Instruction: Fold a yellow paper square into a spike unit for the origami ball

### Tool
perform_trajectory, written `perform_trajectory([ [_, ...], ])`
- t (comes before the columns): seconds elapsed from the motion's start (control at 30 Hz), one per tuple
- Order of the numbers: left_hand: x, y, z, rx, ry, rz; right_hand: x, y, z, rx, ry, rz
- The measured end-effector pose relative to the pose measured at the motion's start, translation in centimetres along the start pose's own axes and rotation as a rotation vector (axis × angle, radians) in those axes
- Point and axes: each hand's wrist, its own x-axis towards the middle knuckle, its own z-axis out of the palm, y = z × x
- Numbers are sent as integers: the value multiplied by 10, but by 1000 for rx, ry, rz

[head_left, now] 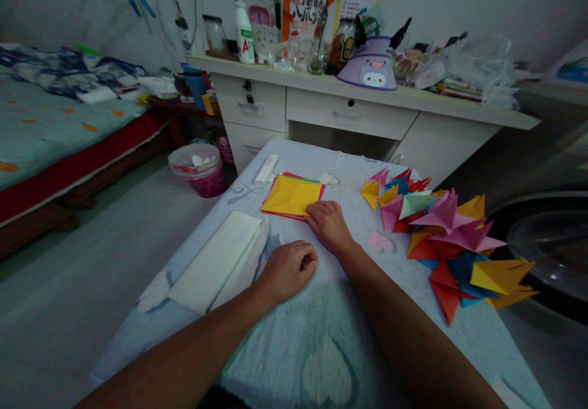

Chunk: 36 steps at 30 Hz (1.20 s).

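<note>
A stack of square coloured paper [294, 196] lies on the cloth-covered table, yellow on top with red and green edges showing beneath. My right hand [329, 224] rests its fingers on the stack's near right corner; its thumb is not clearly visible. Closer to me, my left hand [289, 267] lies on the cloth with curled fingers, and nothing shows in it. Left of that hand is a folded pale sheet [220, 256]. Folded paper pieces [450, 225] with pointed tips, in pink, yellow, red, blue and pale green, form a heap on the right.
A white stick-shaped object [266, 170] and a crumpled white scrap [329, 179] lie near the stack. Behind the table stands a white desk [257, 100] carrying jars, a bottle and a purple visor [370, 63]. A pink bin [206, 179] and a bed [68, 133] are left.
</note>
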Motion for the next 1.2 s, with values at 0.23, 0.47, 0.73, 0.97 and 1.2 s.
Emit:
perform_trajectory([
  [0.23, -1, 0, 0, -3, -10, 10, 1, 1, -3, 13, 94, 83],
  [0.47, 0, -1, 1, -30, -12, 17, 3, 8, -16, 59, 312, 258],
  [0.73, 1, -5, 1, -108, 439, -49, -12, 27, -75, 833, 567, 432],
  [0.97, 1, -12, 2, -444, 425, -64, -58, 20, -100, 1242, 545, 615],
  [1.2, 4, -3, 6, -927, 95, -140, -87, 5, -70, 1166, 294, 697],
])
